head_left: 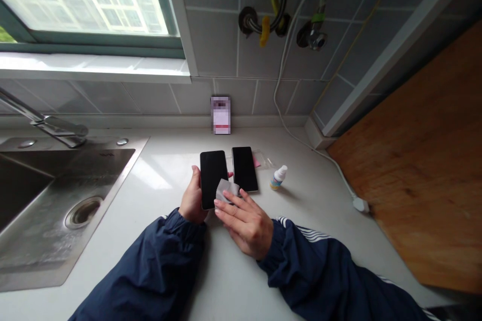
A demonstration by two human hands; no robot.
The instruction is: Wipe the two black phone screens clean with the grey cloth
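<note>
My left hand (pixel 193 196) grips a black smartphone (pixel 213 175) by its left side, screen facing up; a fingertip shows past its right edge. Over the phone's lower right corner, my right hand (pixel 246 223) presses a small grey cleaning cloth (pixel 227 189) with zigzag edges under its fingers. A second dark phone (pixel 244 169) lies just to the right on the counter. Farther right stands a small white spray bottle (pixel 278 177) with a blue and yellow label.
A steel sink (pixel 86 220) with a faucet (pixel 60 129) is at the left. Against the tiled wall leans a phone with a blurred screen (pixel 221 115). A white cable (pixel 280 105) runs down to a plug (pixel 360 204) beside a wooden board (pixel 417 160). Clear plastic (pixel 265 159) lies behind the second phone.
</note>
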